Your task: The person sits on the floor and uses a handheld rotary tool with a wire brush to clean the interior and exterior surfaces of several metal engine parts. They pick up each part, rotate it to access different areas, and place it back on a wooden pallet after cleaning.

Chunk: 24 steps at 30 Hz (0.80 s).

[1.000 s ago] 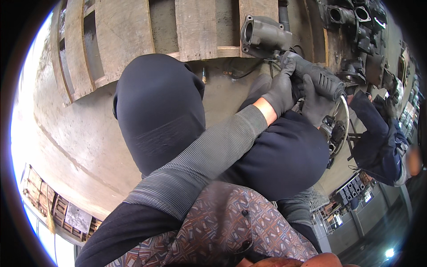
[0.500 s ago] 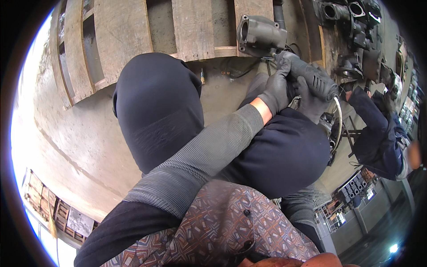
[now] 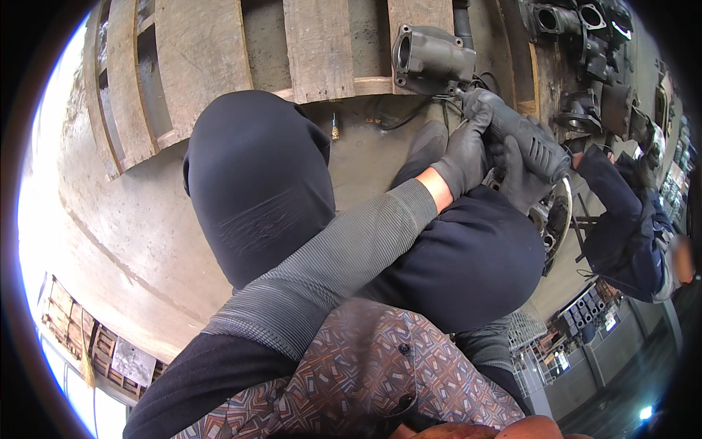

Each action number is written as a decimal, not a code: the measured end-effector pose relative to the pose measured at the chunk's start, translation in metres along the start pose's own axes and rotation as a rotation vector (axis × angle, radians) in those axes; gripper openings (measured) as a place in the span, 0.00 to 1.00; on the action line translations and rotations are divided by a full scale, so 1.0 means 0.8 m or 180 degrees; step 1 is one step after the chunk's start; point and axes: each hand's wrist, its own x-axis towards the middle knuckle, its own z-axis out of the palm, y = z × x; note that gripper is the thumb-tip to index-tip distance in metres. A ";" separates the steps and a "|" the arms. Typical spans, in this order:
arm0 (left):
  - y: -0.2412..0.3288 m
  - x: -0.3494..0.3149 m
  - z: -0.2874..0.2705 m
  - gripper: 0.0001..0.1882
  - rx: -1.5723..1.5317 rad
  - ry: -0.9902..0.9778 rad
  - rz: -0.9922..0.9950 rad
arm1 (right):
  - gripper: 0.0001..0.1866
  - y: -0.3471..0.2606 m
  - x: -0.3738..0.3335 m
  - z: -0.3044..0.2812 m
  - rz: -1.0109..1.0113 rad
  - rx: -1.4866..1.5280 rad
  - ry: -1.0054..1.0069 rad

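My gloved left hand (image 3: 468, 146) is wrapped round the front part of a dark grey straight grinder (image 3: 523, 139), a corded power tool with a vented body. At its rear, my gloved right hand (image 3: 521, 175) holds the body from below, its fingers partly hidden. The grinder's front end points up and left, at the lower right edge of a grey cast metal housing (image 3: 435, 58). That housing has a round flanged opening on its left and rests at the edge of a wooden pallet (image 3: 318, 51). Whether the tool's tip touches the housing, I cannot tell.
A small pointed bit (image 3: 335, 128) lies on the concrete floor. The grinder's pale cord (image 3: 567, 212) hangs at its rear. More castings (image 3: 581, 110) stand at the upper right. Another person (image 3: 621, 212) in dark clothes works at the right, close by.
The grinder and both hands have shifted a little right and down, slightly away from the housing. Both hands keep their hold.
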 end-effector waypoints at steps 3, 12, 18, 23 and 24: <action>0.000 0.000 -0.003 0.38 -0.0007 0.0022 0.0036 | 0.39 0.000 0.000 0.002 -0.0003 0.0022 -0.0040; 0.006 0.008 -0.010 0.36 -0.0016 0.0111 0.0146 | 0.40 0.006 0.002 0.006 0.0353 -0.0145 -0.0039; 0.004 0.012 -0.010 0.34 0.0124 0.0284 0.0236 | 0.40 0.011 0.003 0.005 0.0244 -0.0068 0.0009; 0.003 0.018 -0.018 0.31 0.0150 0.0138 0.0126 | 0.40 0.019 -0.001 0.004 0.0239 0.0134 0.0147; 0.002 0.017 -0.018 0.31 0.0144 0.0174 0.0116 | 0.41 0.018 -0.002 0.001 0.0232 0.0158 0.0126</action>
